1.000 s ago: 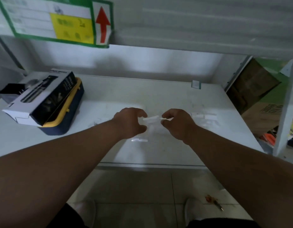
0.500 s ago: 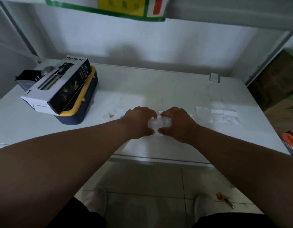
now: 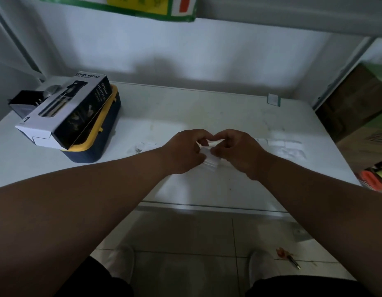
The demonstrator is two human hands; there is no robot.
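Observation:
A small clear plastic bag (image 3: 209, 156), crumpled and partly folded, is held over the middle of the white table (image 3: 207, 116). My left hand (image 3: 185, 151) pinches its left side with curled fingers. My right hand (image 3: 236, 150) pinches its right side, thumb and fingers close to the left hand's. Most of the bag is hidden between the two hands.
A black and white spray bottle box (image 3: 63, 110) lies on a navy and yellow case (image 3: 100, 133) at the table's left. Flat clear bags (image 3: 286, 146) lie to the right. A small card (image 3: 274, 99) stands at the back. Cardboard boxes (image 3: 353, 103) stand beyond the right edge.
A second ago my hands held the bag stretched between them. They have come together and folded the bag into a small bundle. The camera has tilted slightly.

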